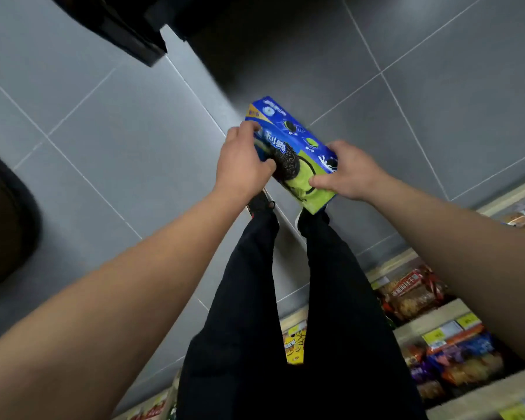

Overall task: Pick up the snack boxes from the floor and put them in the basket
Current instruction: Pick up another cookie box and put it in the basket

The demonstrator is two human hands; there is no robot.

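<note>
A blue and green cookie snack box (297,147) is held up above the grey tiled floor, in front of my legs. My left hand (243,162) grips its left side, fingers curled over the top edge. My right hand (346,171) grips its right lower end, thumb on the green face. The box is tilted, its long side running from upper left to lower right. No basket is clearly visible; a dark rounded object (3,219) sits at the left edge.
Store shelves (431,322) with packaged snacks and price tags run along the right and bottom. A black fixture (119,25) stands at the top left. My legs in black trousers (285,298) and shoes are below the box. Grey floor tiles (119,140) spread to the left.
</note>
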